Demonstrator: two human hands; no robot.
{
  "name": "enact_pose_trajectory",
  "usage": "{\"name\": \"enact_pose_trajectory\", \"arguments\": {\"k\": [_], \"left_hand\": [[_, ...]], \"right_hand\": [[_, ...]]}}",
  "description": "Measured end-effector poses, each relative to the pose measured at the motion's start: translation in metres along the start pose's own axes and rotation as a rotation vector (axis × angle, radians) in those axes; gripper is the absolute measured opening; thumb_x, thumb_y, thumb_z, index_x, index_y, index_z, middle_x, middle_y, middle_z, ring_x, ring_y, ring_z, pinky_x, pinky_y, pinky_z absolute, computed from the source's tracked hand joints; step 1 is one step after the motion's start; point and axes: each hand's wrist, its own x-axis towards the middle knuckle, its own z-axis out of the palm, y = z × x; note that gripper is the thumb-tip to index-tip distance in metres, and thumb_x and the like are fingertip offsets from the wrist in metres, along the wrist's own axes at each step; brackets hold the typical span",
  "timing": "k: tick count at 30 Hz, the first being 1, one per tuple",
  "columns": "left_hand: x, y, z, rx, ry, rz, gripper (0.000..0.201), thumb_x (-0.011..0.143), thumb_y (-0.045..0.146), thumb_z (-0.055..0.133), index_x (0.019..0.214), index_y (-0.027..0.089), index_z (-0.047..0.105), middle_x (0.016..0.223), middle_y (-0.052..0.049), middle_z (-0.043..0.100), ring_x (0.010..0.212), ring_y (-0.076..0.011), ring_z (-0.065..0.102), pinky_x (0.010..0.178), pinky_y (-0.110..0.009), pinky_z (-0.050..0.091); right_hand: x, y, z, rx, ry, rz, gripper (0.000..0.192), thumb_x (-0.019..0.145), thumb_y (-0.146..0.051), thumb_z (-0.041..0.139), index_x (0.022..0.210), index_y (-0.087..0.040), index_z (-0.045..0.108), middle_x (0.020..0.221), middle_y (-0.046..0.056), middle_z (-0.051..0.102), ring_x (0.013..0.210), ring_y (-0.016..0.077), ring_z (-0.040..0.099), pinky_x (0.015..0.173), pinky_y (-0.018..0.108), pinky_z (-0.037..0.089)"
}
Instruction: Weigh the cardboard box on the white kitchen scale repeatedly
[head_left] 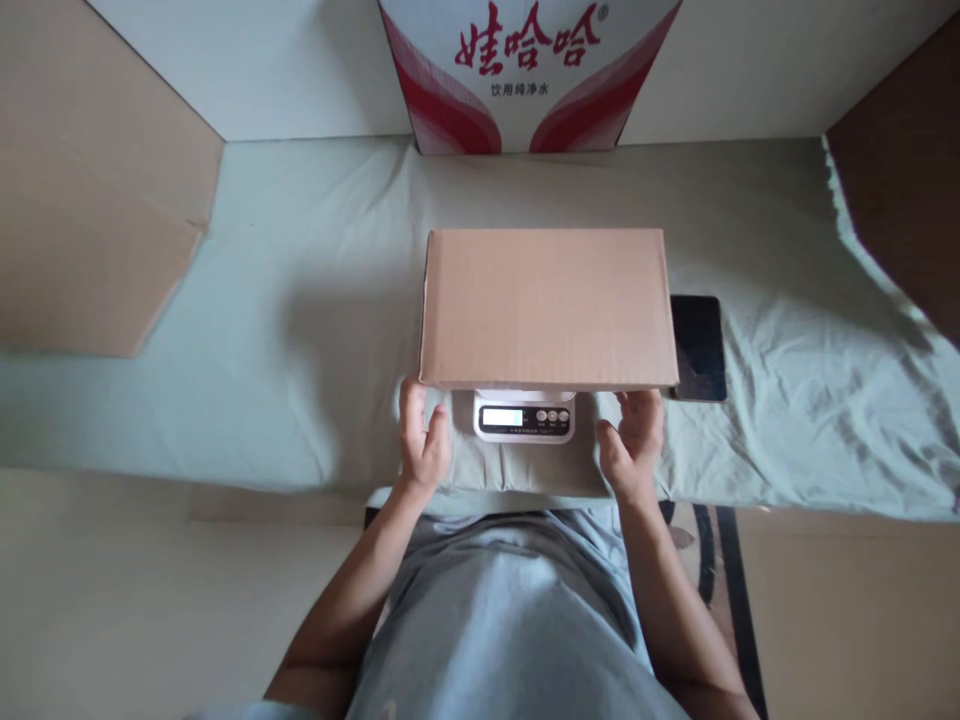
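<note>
A closed brown cardboard box sits over a white digital kitchen scale, hiding most of it. Only the scale's front panel shows, with a lit display whose digits I cannot read and several buttons. At the box's near left corner is my left hand, fingers stretched forward and thumb apart. My right hand is near the opposite front corner, its thumb also spread, with some fingertips hidden beneath the box edge. Whether the fingertips touch the box is unclear.
A black smartphone lies just right of the box on a pale green cloth. Behind stands a white and red carton against the wall. Large cardboard sheets flank the surface at left and right.
</note>
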Motion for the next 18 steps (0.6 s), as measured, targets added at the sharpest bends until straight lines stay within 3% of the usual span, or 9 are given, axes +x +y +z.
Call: {"name": "enact_pose_trajectory", "arguments": {"k": [5,9,18], "left_hand": [[0.001,-0.017,0.003,0.055,0.083,-0.079,0.039,0.087,0.021,0.05,0.125,0.03,0.051,0.122,-0.007,0.061,0.12,-0.0208,0.057,0.105,-0.041,0.045],[-0.003,-0.034,0.003,0.118,0.063,-0.152,0.04,0.081,0.012,0.05,0.119,0.025,0.053,0.118,-0.009,0.063,0.114,-0.0217,0.059,0.104,-0.041,0.043],[-0.002,-0.033,0.005,0.114,0.049,-0.15,0.047,0.078,0.008,0.049,0.122,0.023,0.053,0.124,-0.01,0.062,0.119,-0.0221,0.057,0.107,-0.041,0.041]], "right_hand": [[0.005,0.007,-0.001,0.027,0.05,0.102,0.041,0.069,-0.025,0.058,0.11,-0.028,0.052,0.103,0.002,0.056,0.101,0.0216,0.057,0.1,0.049,0.046],[0.006,0.007,-0.003,-0.144,0.031,0.096,0.034,0.066,-0.016,0.054,0.098,-0.026,0.055,0.093,0.001,0.053,0.09,0.0204,0.053,0.093,0.047,0.046],[0.006,-0.001,-0.002,-0.271,-0.024,0.091,0.035,0.065,-0.012,0.05,0.098,-0.023,0.054,0.094,0.002,0.052,0.09,0.0198,0.052,0.09,0.044,0.045]]}}
